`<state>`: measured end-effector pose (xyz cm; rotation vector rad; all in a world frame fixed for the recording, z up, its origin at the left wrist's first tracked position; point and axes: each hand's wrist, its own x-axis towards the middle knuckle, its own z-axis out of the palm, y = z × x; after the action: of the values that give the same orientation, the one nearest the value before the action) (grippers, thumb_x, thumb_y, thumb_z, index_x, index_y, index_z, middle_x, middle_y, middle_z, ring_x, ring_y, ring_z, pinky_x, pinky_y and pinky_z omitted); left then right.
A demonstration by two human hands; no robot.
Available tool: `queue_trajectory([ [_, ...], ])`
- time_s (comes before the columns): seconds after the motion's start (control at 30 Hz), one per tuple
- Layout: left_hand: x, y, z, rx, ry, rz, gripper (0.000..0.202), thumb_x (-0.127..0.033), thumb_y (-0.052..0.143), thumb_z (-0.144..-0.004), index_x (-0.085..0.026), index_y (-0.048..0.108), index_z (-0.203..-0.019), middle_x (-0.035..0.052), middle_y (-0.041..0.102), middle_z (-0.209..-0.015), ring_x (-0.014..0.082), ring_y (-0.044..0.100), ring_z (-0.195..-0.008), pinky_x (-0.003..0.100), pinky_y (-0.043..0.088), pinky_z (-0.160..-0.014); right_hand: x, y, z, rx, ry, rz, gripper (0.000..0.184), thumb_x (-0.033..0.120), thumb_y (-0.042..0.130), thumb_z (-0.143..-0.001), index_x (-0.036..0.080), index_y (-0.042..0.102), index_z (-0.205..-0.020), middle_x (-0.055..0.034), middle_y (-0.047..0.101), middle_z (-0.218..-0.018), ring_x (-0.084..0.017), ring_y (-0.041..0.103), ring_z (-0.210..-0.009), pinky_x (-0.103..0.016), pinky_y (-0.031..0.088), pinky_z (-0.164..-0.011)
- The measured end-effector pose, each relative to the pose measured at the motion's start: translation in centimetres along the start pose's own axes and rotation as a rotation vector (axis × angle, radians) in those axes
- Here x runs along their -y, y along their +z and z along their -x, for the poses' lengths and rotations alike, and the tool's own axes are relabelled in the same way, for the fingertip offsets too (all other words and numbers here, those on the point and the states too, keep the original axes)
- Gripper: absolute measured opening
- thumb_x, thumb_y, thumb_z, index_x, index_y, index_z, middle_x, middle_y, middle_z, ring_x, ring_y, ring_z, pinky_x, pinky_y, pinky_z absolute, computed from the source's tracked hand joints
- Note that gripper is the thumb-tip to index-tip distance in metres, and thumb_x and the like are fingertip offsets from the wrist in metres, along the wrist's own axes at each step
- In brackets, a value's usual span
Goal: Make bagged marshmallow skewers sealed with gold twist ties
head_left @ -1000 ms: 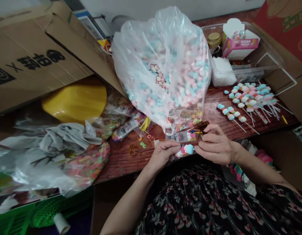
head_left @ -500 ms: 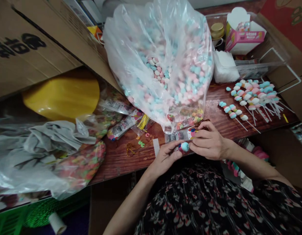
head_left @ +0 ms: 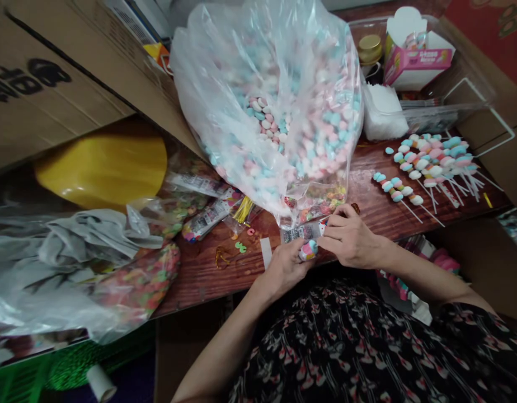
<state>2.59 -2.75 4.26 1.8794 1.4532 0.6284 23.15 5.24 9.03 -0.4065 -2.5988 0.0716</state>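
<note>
The left hand (head_left: 288,262) is closed on the candy (head_left: 309,249), pinching it between thumb and fingers at the near edge of the bench (head_left: 216,285). The right hand (head_left: 347,238) is just beside it, fingers drawn together at the candy's blue end; whether they grip anything cannot be told, since the knuckles cover the tips. The step appears to be finishing work at that end. In this inspector's judgement, it calls for a steady but light left grip, as the pieces look soft and could dent; the right fingertips should work close to the blue piece and draw any loose film in evenly, without twisting the candy itself. Keeping the work over the bench rather than beyond its edge would guard against a drop. The printed packet (head_left: 299,233) lies directly behind the hands and could snag; a dark gold tie (head_left: 355,208) shows just past the right hand. As to appearance, the candy shows a rounded pale blue piece facing the right hand, with pink and white nearer the left thumb. Its surface has a gloss and small bright patches, consistent with a clear, printed wrapper, though this is too small to confirm. The rest of its length is hidden by the left hand. No tear or crushed piece is visible on the exposed part.
</note>
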Motion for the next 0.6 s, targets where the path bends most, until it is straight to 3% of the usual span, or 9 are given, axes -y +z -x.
queue_trajectory([
  [0.2, -1.1, 0.4, -0.5, -0.007, -0.036, 0.164, 0.016, -0.024, 0.069, -0.076, -0.016, 0.057, -0.072, -0.0038, 0.055, -0.067, 0.0096, 0.046, -0.061, 0.021, 0.034, -0.058, 0.9, 1.0, -0.1, 0.078, -0.018, -0.072, 0.016, 0.013, 0.047, -0.088, 0.018, 0.061, -0.082, -0.0012, 0.061, -0.073, -0.017, 0.042, -0.076, -0.039, 0.027, -0.084],
  [0.3, -1.7, -0.3, -0.5, -0.002, -0.124, 0.435, 0.025, -0.031, 0.078, -0.07, -0.015, 0.065, -0.084, -0.0011, 0.062, -0.074, 0.0117, 0.052, -0.068, 0.022, 0.04, -0.064, 0.3, 1.1, -0.4, 0.039, 0.01, -0.071, 0.018, 0.016, 0.046, -0.091, 0.018, 0.061, -0.082, -0.0017, 0.061, -0.073, -0.017, 0.043, -0.076, -0.037, 0.028, -0.081],
  [0.4, -1.6, -1.3, -0.4, 0.001, -0.261, 0.782, 0.038, -0.04, 0.076, -0.074, -0.015, 0.07, -0.103, 0.005, 0.07, -0.091, 0.0162, 0.06, -0.079, 0.027, 0.047, -0.074, -1.1, 0.6, -0.6, 0.01, 0.026, -0.046, 0.019, 0.019, 0.046, -0.094, 0.017, 0.061, -0.085, -0.0034, 0.062, -0.081, -0.017, 0.047, -0.081, -0.034, 0.031, -0.079],
  [0.5, -1.2, -1.8, -0.6, -0.096, -0.363, 0.924, 0.031, -0.039, 0.075, -0.076, -0.015, 0.074, -0.095, 0.0058, 0.072, -0.085, 0.0149, 0.061, -0.073, 0.027, 0.048, -0.072, -2.0, 0.0, -0.9, 0.028, -0.008, -0.037, 0.02, 0.02, 0.045, -0.096, 0.016, 0.062, -0.085, -0.0046, 0.06, -0.083, -0.016, 0.049, -0.08, -0.031, 0.034, -0.074],
  [0.6, -1.2, -1.4, -1.1, -0.168, -0.337, 0.922, 0.025, -0.037, 0.078, -0.074, -0.014, 0.073, -0.082, 0.0015, 0.067, -0.07, 0.0099, 0.055, -0.061, 0.021, 0.044, -0.061, -1.8, 0.0, -1.6, 0.131, -0.04, -0.069, 0.02, 0.013, 0.043, -0.094, 0.014, 0.061, -0.086, -0.0056, 0.058, -0.08, -0.016, 0.049, -0.075, -0.029, 0.037, -0.068],
])
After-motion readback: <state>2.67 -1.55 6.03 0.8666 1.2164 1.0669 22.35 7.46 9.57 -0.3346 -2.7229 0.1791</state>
